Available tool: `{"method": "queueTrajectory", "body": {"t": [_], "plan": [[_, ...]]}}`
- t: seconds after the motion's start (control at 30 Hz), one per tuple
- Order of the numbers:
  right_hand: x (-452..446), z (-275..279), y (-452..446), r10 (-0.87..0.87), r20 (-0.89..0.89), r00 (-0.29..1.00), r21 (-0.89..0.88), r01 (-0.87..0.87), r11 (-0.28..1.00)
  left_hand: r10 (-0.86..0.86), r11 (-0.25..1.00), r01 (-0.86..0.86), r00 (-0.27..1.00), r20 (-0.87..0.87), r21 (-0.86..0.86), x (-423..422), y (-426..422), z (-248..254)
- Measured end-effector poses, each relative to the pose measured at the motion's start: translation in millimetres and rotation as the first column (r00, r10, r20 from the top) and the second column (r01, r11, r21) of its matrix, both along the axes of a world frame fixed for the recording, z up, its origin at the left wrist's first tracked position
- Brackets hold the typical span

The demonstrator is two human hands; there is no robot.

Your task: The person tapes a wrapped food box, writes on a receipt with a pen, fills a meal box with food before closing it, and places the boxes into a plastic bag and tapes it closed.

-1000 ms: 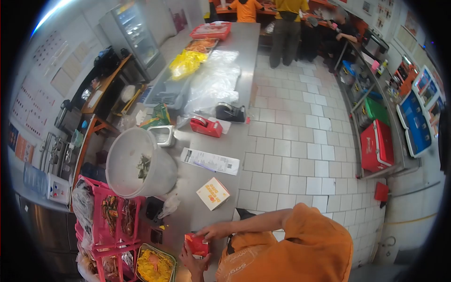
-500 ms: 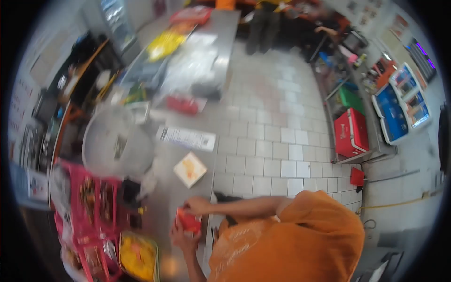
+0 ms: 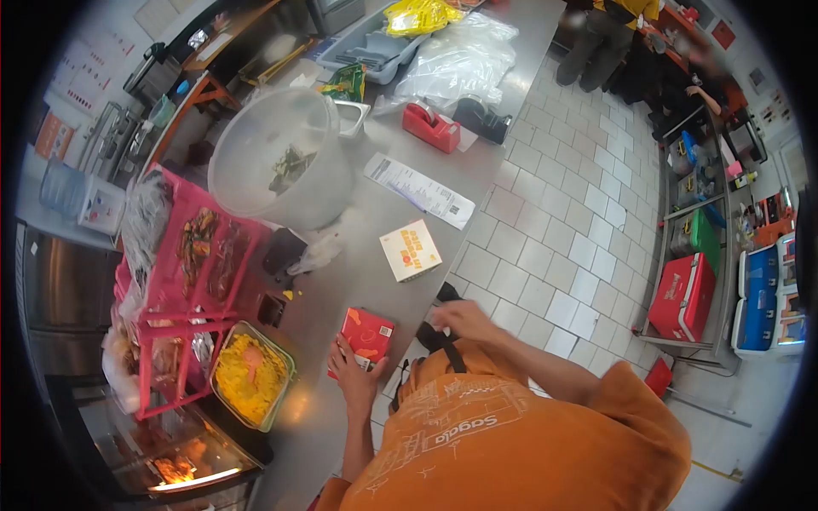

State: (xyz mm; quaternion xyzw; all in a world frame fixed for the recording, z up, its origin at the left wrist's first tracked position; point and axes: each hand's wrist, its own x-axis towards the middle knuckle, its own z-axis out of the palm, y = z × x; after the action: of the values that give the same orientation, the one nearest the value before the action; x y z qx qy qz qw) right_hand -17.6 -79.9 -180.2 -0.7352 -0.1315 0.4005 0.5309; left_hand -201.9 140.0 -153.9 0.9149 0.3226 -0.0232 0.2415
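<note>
A small red cardboard box [image 3: 370, 332] with orange drawings and a printed code lies near the counter's edge. My left hand [image 3: 351, 368] is on its near end, fingers on one side and thumb on the other. My right hand [image 3: 464, 322] is off the box, beside my waist, above a black strap [image 3: 452, 353]. Its fingers are curled, and what they hold, if anything, is hidden. Farther along the counter sits a white box [image 3: 411, 250] with orange lettering. Beyond that lies a printed paper slip [image 3: 419, 189].
On the steel counter [image 3: 311, 341] stand a large clear tub [image 3: 336, 183] with greens, pink baskets [image 3: 183, 328] of packed food and a tray of yellow food [image 3: 249, 375]. A red tape dispenser [image 3: 432, 128] and plastic bags [image 3: 456, 64] lie farther off. A person [image 3: 599, 43] stands beyond.
My right hand has left the red box and drawn back to my waist. My left hand stays on the box. The view has turned, shifting the counter.
</note>
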Motion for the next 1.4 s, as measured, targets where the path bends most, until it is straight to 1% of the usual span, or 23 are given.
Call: {"method": "queueTrajectory", "body": {"t": [0.03, 0.07, 0.13, 0.17, 0.2, 0.23, 0.3, 0.4, 0.47, 0.53, 0.6, 0.63, 0.67, 0.7, 0.73, 0.8, 0.93, 1.03, 1.1, 1.13, 1.2, 1.33, 1.4], "plan": [[2, -7, -37, 0.013, 0.15, 0.989, 0.138, -0.034, 0.99, 0.023, 0.999, -0.022, 1.0, -0.008, 0.026, 2, 1, 0], [-7, -16, -76, 0.068, 0.355, 0.932, 0.048, -0.091, 0.995, 0.046, 0.999, -0.046, 0.999, -0.003, 0.003, 5, 0, 0], [-13, -13, -114, 0.135, 0.528, 0.838, -0.064, -0.119, 0.991, 0.068, 0.997, -0.07, 0.996, -0.063, -0.019, 12, 2, 10], [-9, 7, -125, 0.021, 0.175, 0.984, -0.154, 0.006, 0.988, 0.099, 0.994, -0.104, 0.989, -0.114, -0.045, 19, -1, 13], [-1, 19, -135, -0.148, -0.185, 0.972, -0.278, 0.092, 0.956, 0.091, 0.994, -0.097, 0.99, -0.112, -0.055, 23, -1, 13], [15, 11, -143, -0.156, -0.182, 0.971, -0.284, 0.1, 0.954, 0.051, 0.996, -0.06, 0.99, -0.129, -0.067, 21, 3, 12], [57, -20, -149, -0.213, -0.034, 0.977, -0.321, 0.191, 0.928, 0.005, 0.997, -0.016, 0.989, -0.148, -0.071, 16, 6, 10], [148, 6, -114, -0.207, 0.294, 0.933, -0.139, 0.256, 0.957, -0.006, 0.998, -0.002, 0.991, -0.136, -0.061, 20, 8, 2], [216, 28, -91, -0.368, 0.465, 0.805, 0.058, 0.386, 0.92, 0.02, 0.999, -0.025, 0.994, -0.107, -0.043, 18, 6, -3], [286, 66, -74, -0.479, 0.583, 0.656, 0.148, 0.495, 0.856, 0.039, 0.998, -0.042, 0.997, -0.066, -0.046, 28, 3, -9], [359, 65, -69, -0.591, 0.603, 0.536, 0.295, 0.538, 0.789, 0.088, 0.995, -0.091, 0.994, -0.058, -0.047, 28, -4, -13], [399, 59, -70, -0.591, 0.595, 0.544, 0.299, 0.533, 0.792, 0.128, 0.987, -0.131, 0.991, -0.034, -0.097, 31, -3, -20], [434, 48, -71, -0.48, 0.619, 0.621, 0.183, 0.481, 0.858, 0.167, 0.975, -0.169, 0.986, -0.02, -0.143, 28, 1, -23], [454, 34, -71, -0.361, 0.627, 0.691, 0.064, 0.416, 0.907, 0.175, 0.976, -0.177, 0.984, -0.033, -0.129, 21, 7, -26], [467, 23, -70, -0.357, 0.622, 0.697, 0.069, 0.405, 0.912, 0.138, 0.984, -0.144, 0.988, -0.064, -0.101, 18, 10, -34], [494, 8, -61, -0.078, 0.329, 0.941, -0.187, 0.146, 0.972, 0.067, 0.996, -0.075, 0.984, -0.163, -0.047, 23, 12, -36], [512, 6, -64, 0.141, 0.259, 0.956, -0.235, -0.079, 0.969, 0.047, 0.994, -0.073, 0.953, -0.298, -0.078, 34, 14, -25], [511, 16, -79, 0.072, 0.135, 0.988, -0.153, -0.051, 0.987, 0.066, 0.994, -0.094, 0.918, -0.392, -0.051, 36, 13, -25], [503, 7, -89, -0.157, -0.077, 0.985, 0.125, 0.166, 0.978, 0.062, 0.997, -0.077, 0.918, -0.393, -0.023, 38, 11, -31], [503, 2, -94, -0.162, -0.08, 0.984, 0.127, 0.171, 0.977, 0.068, 0.997, -0.075, 0.933, -0.355, -0.006, 38, 10, -31], [498, -8, -109, -0.161, -0.176, 0.971, 0.32, 0.211, 0.924, 0.064, 0.998, -0.065, 0.942, -0.329, 0.008, 31, 8, -29], [484, -20, -116, -0.221, -0.17, 0.96, 0.339, 0.267, 0.902, 0.031, 0.998, -0.014, 0.956, -0.29, 0.059, 34, 7, -22], [484, -23, -120, -0.202, 0.019, 0.979, 0.251, 0.191, 0.949, 0.006, 0.997, 0.016, 0.965, -0.262, 0.081, 31, 10, -24]]}}
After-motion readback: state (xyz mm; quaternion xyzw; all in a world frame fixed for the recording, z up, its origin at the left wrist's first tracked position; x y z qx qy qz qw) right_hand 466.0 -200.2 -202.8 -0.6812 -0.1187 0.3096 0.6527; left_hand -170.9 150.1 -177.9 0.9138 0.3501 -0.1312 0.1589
